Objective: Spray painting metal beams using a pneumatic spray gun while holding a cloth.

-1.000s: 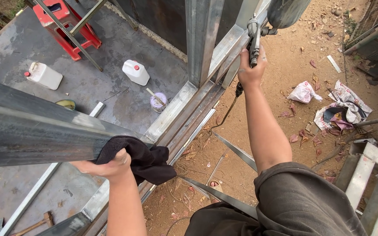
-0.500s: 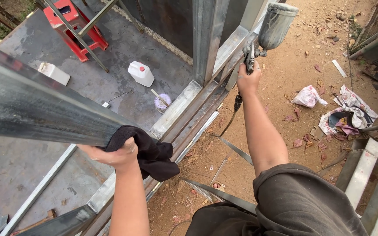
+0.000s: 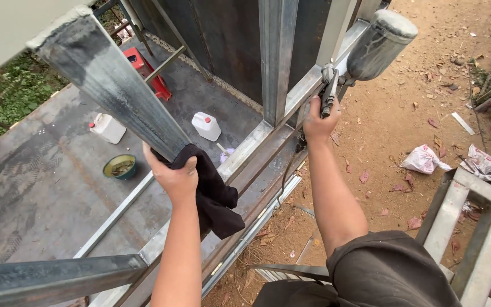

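Note:
My left hand [image 3: 173, 175] grips a black cloth [image 3: 214, 196] and presses it against the lower end of a slanted grey steel beam [image 3: 109, 79]. The cloth hangs down below my fist. My right hand [image 3: 318, 120] is raised and closed on the handle of a spray gun [image 3: 336, 85], whose grey metal cup [image 3: 379, 44] tilts up to the right. A hose runs down from the gun along my forearm. The gun sits beside an upright steel post [image 3: 277, 57] of the frame.
Far below lie a concrete slab with two white jugs [image 3: 206, 125], a green bowl [image 3: 120, 166] and a red stand [image 3: 152, 74]. Bare dirt with crumpled bags [image 3: 424, 159] is on the right. A metal ladder frame [image 3: 473, 227] stands at lower right.
The view has tilted, so the beam now runs more steeply across the left. My left hand with the cloth sits higher in view. My right hand still holds the spray gun.

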